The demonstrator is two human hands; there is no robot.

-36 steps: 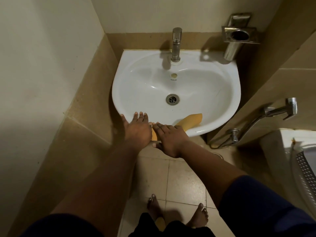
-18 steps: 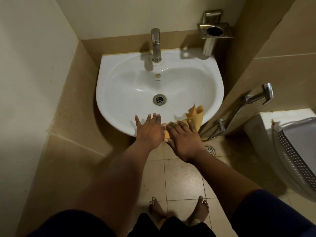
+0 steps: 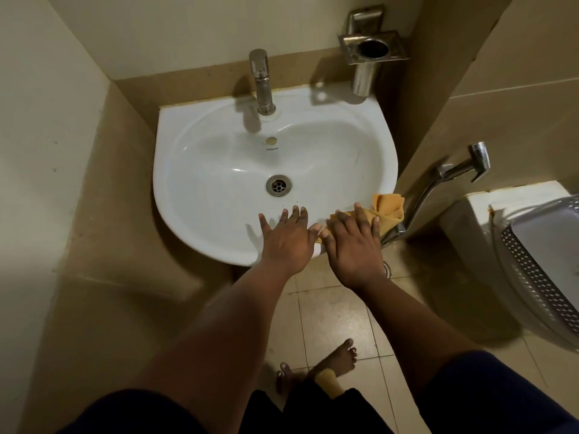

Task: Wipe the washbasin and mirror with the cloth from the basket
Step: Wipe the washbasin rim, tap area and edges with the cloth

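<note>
A white washbasin [image 3: 203, 189] is fixed in the corner, with a steel tap [image 3: 261, 83] at its back and a drain [image 3: 279, 185] in the bowl. An orange cloth [image 3: 388, 209] lies on the basin's front right rim. My right hand [image 3: 352, 245] presses flat on the cloth, fingers spread over it. My left hand [image 3: 286, 239] rests flat on the front rim beside it, fingers apart, holding nothing. No mirror is in view.
A steel tumbler holder [image 3: 371, 50] hangs on the wall at the back right. A hand spray [image 3: 463, 169] with its hose is mounted right of the basin. A white cistern [image 3: 470, 214] carries a grey perforated basket [image 3: 539, 264]. My bare feet stand on the tiled floor [image 3: 332, 311].
My right hand has slid the cloth rightward along the front rim toward the basin's right side, bunching it up. My left hand stayed on the rim. The view shifted.
</note>
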